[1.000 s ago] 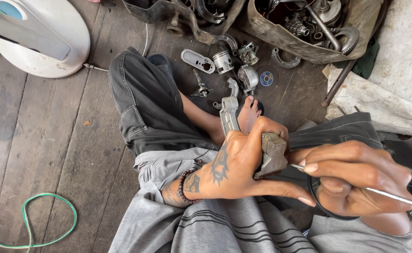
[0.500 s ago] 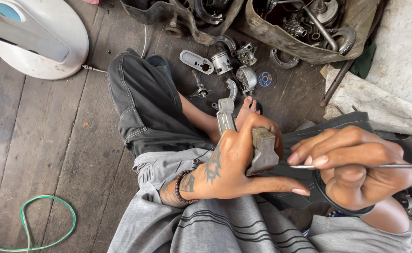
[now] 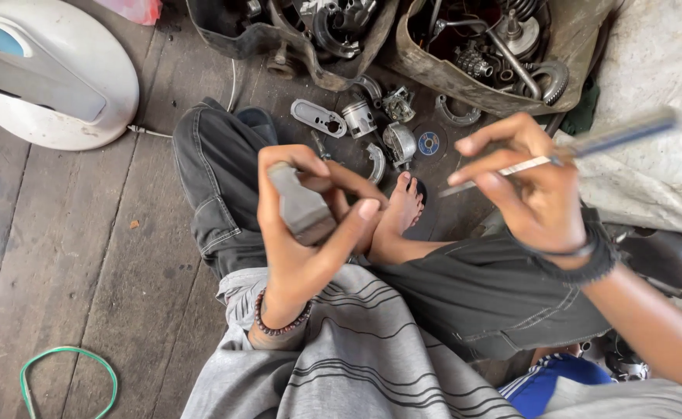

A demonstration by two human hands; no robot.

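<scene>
Grey metal block (image 3: 301, 203) held up over the lap, slightly tilted, clamped in the left hand (image 3: 306, 233): thumb (image 3: 353, 229) pressed along its lower right edge, fingers curled over the top and far side, so a firm wrap rather than a fingertip pinch. Beaded bracelet (image 3: 280, 324) on that wrist. Off to the right and well apart from the block, right hand (image 3: 529, 190) raised, pinching a thin screwdriver (image 3: 558, 155) between thumb and first fingers, shaft pointing left and a bit down, handle end blurred near the upper right. Dark wristband (image 3: 581, 260) on that arm. Below both hands: crossed legs in dark trousers (image 3: 217, 186), bare foot (image 3: 400, 208) poking out between the hands, striped grey shirt (image 3: 356, 365) at the bottom. Further out on the plank floor (image 3: 69, 256), just past the foot, a scatter of small engine bits: piston (image 3: 358, 118), flat oval bracket (image 3: 318, 118), curved shoe piece (image 3: 377, 161), small round blue-centred disc (image 3: 429, 143). Beyond those, two grimy tubs (image 3: 426, 66) crammed with greasy parts, gears and springs, hard to sort out one from another. Top left, big white round plastic cover (image 3: 85, 93). Bottom left, loop of green cord (image 3: 69, 372). Right edge, pale dirty cloth (image 3: 659, 70).
</scene>
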